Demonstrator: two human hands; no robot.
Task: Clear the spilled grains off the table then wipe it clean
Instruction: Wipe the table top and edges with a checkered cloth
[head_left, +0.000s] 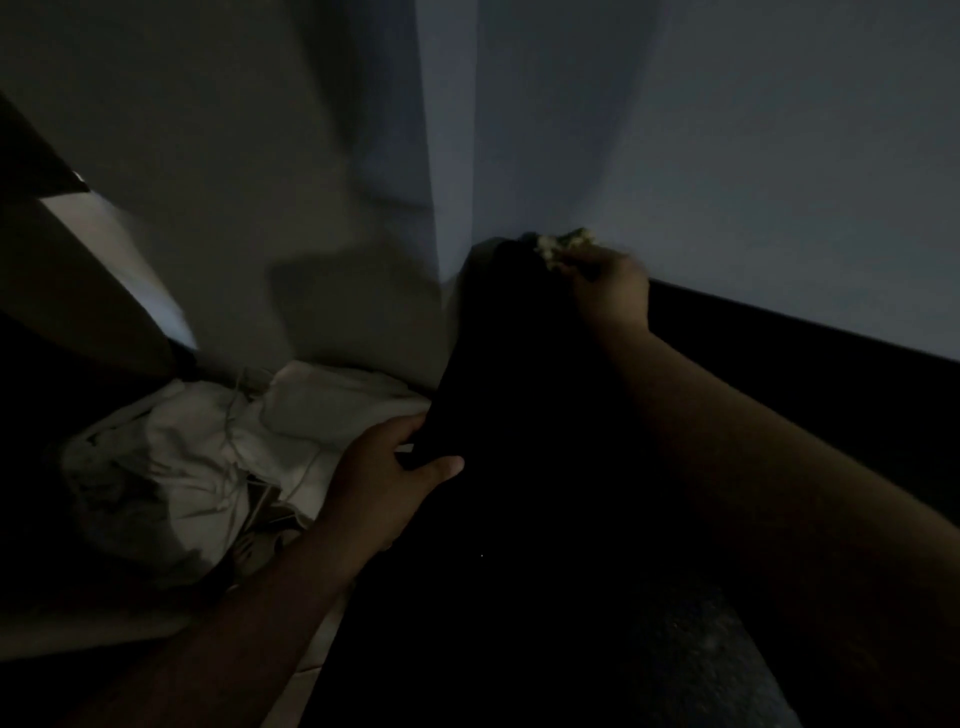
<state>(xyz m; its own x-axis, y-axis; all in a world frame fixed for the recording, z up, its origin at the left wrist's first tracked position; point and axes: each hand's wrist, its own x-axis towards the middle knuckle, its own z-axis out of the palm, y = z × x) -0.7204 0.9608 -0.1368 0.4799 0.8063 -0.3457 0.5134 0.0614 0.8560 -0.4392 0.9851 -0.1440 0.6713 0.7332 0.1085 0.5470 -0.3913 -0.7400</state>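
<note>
Gripping a pale clump of grains (565, 248) in curled fingers, the right hand (612, 291) hovers at the top of what seems a tall black bag (519, 405). The left hand (384, 486) pinches the bag's near edge. The clump is probably best let go well inside the opening, with the edge pulled taut, so nothing lands on the crumpled white cloth (208, 441) just beside it.

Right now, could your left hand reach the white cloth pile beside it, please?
Probably yes: the white cloth lies just beside the left hand, nothing between, but that hand grips the black object and must release it first.
</note>
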